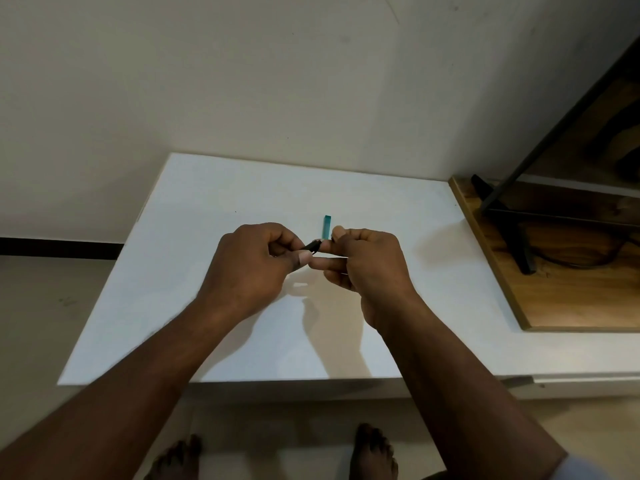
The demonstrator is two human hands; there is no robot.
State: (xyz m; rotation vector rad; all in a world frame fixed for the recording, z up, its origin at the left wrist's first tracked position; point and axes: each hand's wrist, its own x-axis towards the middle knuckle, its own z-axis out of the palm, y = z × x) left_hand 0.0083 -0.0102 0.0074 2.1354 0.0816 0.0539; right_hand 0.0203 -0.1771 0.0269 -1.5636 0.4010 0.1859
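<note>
Both hands meet above the middle of a white table point(207, 306). My left hand point(252, 268) pinches a small dark object point(313, 244) between thumb and curled fingers. My right hand point(367, 268) has its fingers curled and grips the other end of that object, with a teal translucent stick point(327, 226) rising from its fingers. How the teal stick and the dark object join is hidden by the fingers.
A wooden board point(568, 292) lies on the table's right side, with a black stand foot point(512, 230), a slanted dark bar and a cable on it. A wall stands behind the table. Bare feet point(375, 452) show on the floor below the front edge.
</note>
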